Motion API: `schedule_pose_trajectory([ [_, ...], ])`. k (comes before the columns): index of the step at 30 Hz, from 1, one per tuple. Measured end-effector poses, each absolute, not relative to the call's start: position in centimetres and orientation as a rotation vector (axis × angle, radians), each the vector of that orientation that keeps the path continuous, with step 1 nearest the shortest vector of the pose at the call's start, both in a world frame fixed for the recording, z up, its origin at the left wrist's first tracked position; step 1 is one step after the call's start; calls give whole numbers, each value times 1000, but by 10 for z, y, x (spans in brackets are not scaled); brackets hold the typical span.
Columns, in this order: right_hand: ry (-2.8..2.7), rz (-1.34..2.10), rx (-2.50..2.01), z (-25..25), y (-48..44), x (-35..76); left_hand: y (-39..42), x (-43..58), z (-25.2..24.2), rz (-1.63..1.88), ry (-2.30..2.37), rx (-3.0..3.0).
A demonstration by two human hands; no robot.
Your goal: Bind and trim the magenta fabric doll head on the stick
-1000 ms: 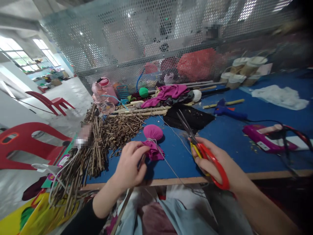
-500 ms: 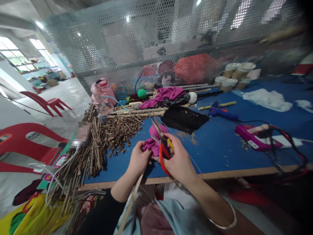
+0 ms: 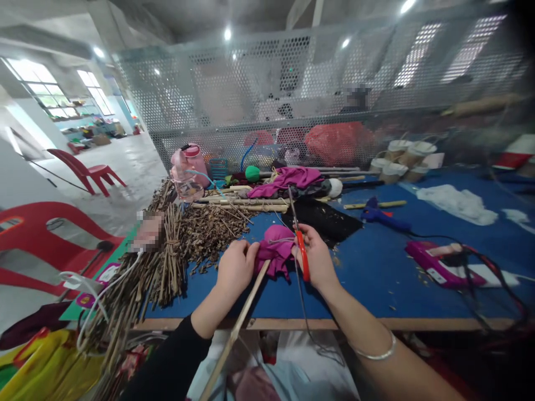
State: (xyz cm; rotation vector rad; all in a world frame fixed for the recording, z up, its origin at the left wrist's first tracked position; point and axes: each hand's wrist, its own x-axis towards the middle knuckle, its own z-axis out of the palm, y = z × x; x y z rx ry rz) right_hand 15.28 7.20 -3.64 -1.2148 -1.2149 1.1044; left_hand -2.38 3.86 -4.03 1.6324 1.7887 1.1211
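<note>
Pinching left side of magenta bundle (image 3: 281,258) with left hand (image 3: 235,264), closing narrow on its fabric, over blue surface (image 3: 359,298). Gripping red-handled scissors (image 3: 304,258) in right hand (image 3: 318,259), just right of bundle, pointing them away past its far side. Seeing grey string (image 3: 282,241) wrapping bundle's neck, passing right hand and dropping toward near side of bundle; unable to tell if pinching it there. Seeing wooden stick (image 3: 236,328) coming from bundle's near side, slanting nearward and left. Seeing dried stems (image 3: 171,256) left of bundle, plus loose dried bits (image 3: 217,228) nearer it. Seeing black cloth (image 3: 334,220) beyond bundle to right, blue glue gun (image 3: 384,216) farther right of bundle, purple device (image 3: 426,260) well apart right. Seeing crumpled magenta cloth (image 3: 292,179) well beyond bundle.
</note>
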Motion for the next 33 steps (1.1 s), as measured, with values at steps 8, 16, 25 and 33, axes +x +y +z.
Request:
schedule_pose_trajectory([
  [8, -1206, 1319, -1190, -32, 62, 154, 1, 9, -41, 982, 1355, 1413],
  [16, -1135, 1432, -1264, -25, 41, 190, 11, -4, -54, 1019, 1424, 1516],
  [25, -1163, 1450, -1240, -50, 18, 145, -16, 8, -66, 1484, 1722, 1643],
  [33, -1115, 1640, -1054, -24, 8, 179, -19, -9, -67, 941, 1792, 1890],
])
